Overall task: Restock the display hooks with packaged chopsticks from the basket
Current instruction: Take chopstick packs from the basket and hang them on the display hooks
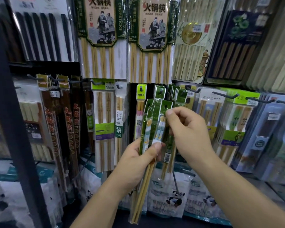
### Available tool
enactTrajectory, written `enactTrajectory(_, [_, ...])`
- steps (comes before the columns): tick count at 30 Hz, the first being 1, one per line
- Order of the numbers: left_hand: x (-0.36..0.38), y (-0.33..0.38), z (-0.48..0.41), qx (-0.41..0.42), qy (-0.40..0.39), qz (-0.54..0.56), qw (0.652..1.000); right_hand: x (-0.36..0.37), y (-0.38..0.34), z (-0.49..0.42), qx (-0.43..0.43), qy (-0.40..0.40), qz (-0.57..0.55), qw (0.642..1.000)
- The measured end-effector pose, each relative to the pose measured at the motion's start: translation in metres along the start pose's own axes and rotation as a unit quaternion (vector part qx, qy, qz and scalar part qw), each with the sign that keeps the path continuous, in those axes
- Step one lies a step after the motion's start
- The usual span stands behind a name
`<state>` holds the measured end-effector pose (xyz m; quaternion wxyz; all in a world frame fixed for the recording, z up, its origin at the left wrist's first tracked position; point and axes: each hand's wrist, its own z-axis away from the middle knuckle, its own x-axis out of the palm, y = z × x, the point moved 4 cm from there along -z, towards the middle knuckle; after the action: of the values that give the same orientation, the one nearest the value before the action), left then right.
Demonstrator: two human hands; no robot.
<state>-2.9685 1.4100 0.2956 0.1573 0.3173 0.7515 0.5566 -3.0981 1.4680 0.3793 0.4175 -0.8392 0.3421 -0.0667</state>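
My left hand (pixel 139 159) grips a fanned bunch of narrow chopstick packs (pixel 150 127) with green header cards, the bamboo sticks hanging down below my wrist. My right hand (pixel 186 130) pinches the rightmost pack (pixel 167 145) near its green top, between thumb and fingers. Just above, a display hook (pixel 161 92) carries matching green-topped packs (pixel 179 96). The basket is not in view.
Hooks across the wall hold many other chopstick packs: large bamboo sets (pixel 99 38) above, dark lacquered ones (pixel 62 122) at left, green-labelled ones (pixel 104 125) beside the centre. A dark rack post (pixel 15 122) stands at left. Bagged goods with panda prints (pixel 169 196) sit below.
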Motion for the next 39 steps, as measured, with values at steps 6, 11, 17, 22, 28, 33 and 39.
enactTrajectory(6, [0.002,0.0,-0.001,-0.003,0.038,0.029,0.999,-0.012,-0.004,-0.014,0.024,0.045,0.005,0.999])
enactTrajectory(11, [-0.001,-0.003,-0.004,-0.011,0.017,0.078,0.997,-0.027,-0.002,-0.039,0.063,0.082,0.037,0.994])
enactTrajectory(17, [0.001,-0.003,-0.004,-0.008,0.011,0.073,0.997,-0.027,-0.001,-0.041,0.054,0.077,0.054,0.994])
enactTrajectory(22, [0.001,-0.004,-0.004,-0.005,0.03,0.08,0.996,-0.028,0.004,-0.042,0.054,0.096,0.074,0.991])
enactTrajectory(28, [-0.001,-0.004,-0.004,-0.002,0.036,0.053,0.998,-0.032,0.012,-0.031,0.057,0.129,0.107,0.984])
enactTrajectory(33, [0.001,-0.003,-0.005,0.007,0.036,0.058,0.998,-0.021,0.01,-0.006,0.039,0.099,0.074,0.992])
enactTrajectory(39, [0.009,0.0,-0.003,0.025,0.01,0.074,0.997,0.008,-0.001,0.021,0.04,-0.065,-0.023,0.997])
